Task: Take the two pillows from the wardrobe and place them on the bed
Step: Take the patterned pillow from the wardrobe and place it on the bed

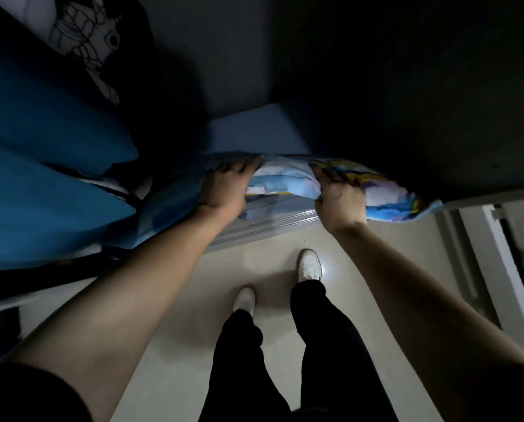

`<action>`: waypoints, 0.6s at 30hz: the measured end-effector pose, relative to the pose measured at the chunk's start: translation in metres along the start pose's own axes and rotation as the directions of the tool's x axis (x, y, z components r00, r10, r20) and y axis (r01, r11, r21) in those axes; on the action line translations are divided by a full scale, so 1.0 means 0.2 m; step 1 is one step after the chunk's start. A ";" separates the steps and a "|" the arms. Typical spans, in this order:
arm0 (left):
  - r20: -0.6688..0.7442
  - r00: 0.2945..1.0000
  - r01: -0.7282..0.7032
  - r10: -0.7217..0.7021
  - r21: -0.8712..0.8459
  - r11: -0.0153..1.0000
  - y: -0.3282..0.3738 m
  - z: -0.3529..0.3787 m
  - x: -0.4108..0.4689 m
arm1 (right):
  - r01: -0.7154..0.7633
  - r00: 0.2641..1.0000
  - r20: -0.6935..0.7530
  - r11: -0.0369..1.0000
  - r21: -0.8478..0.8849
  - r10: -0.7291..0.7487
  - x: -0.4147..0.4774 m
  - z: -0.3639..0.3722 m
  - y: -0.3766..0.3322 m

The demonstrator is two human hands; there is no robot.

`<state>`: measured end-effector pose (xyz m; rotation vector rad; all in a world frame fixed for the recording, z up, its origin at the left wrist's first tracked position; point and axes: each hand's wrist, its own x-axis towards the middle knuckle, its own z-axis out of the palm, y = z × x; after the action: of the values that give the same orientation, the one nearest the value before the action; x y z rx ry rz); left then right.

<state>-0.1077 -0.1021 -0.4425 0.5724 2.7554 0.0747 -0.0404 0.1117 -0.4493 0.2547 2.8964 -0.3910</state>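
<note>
Both hands, left [224,187] and right [341,197], clamp the pillow [285,181] at the wardrobe's sill [269,223]; open floor [193,315] below.

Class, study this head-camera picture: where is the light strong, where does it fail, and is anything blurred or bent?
Head view: dim overall; the wardrobe interior falls to near black; a small glare spot on the floor beside the shoe; the pillow and both hands, left and right, look slightly soft; wide-angle bending stretches the forearms at the edges.
</note>
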 end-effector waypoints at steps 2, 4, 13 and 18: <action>-0.038 0.999 -0.025 0.024 -0.009 1.000 -0.01 -0.03 -0.08 | -0.004 1.000 -0.031 1.000 -0.007 0.004 -0.09 -0.05 -0.03; -0.067 0.997 -0.052 0.049 -0.038 0.998 -0.03 -0.07 -0.17 | -0.007 0.998 -0.056 1.000 -0.030 0.005 -0.18 -0.11 -0.09; -0.115 0.937 -0.320 0.330 0.093 0.943 0.06 -0.35 -0.59 | -0.188 0.982 -0.015 0.981 -0.059 0.187 -0.87 -0.36 -0.26; -0.083 0.919 -0.368 0.385 0.166 0.915 0.24 -0.57 -0.71 | -0.210 0.973 -0.109 0.977 -0.036 0.205 -1.18 -0.64 -0.21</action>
<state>-0.0041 -0.1126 -0.2862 1.1718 2.7330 -0.0086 0.1558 0.0733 -0.2654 0.5816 2.9369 -0.2797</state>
